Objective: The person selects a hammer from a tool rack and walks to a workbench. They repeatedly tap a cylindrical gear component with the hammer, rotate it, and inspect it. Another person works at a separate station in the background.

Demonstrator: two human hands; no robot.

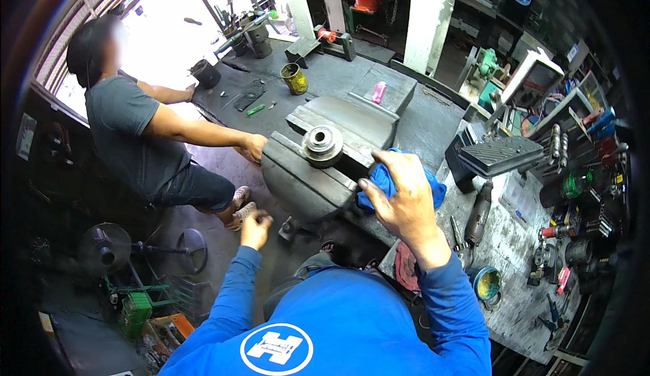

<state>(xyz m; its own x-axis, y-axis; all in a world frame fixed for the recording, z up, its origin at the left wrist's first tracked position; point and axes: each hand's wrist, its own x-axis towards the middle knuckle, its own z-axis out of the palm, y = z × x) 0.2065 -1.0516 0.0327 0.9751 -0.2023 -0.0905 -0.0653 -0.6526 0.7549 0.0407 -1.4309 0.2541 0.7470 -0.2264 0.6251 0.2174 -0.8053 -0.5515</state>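
Workbench (423, 131) edge, vise (303, 175) gap beside hub (330, 148)

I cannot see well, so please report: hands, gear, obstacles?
Left hand off vise. Right hand at blue cloth. Gear on vise. Co-worker's hand at vise's left end.

Worn on the head, as the left one of a side-by-side fisheye pair. Aimed steeply down and forward at the bench vise (295, 181), close to mid-frame. Set above the blue shirt (352, 315) on the near side of the vise, with the shirt closest of all. Extended well past the vise to the workbench (267, 74) beyond, leftward of it to a co-worker (139, 125), rightward to a grey worktop (502, 257). Upright, unmirrored, bowed toward the dark rim.
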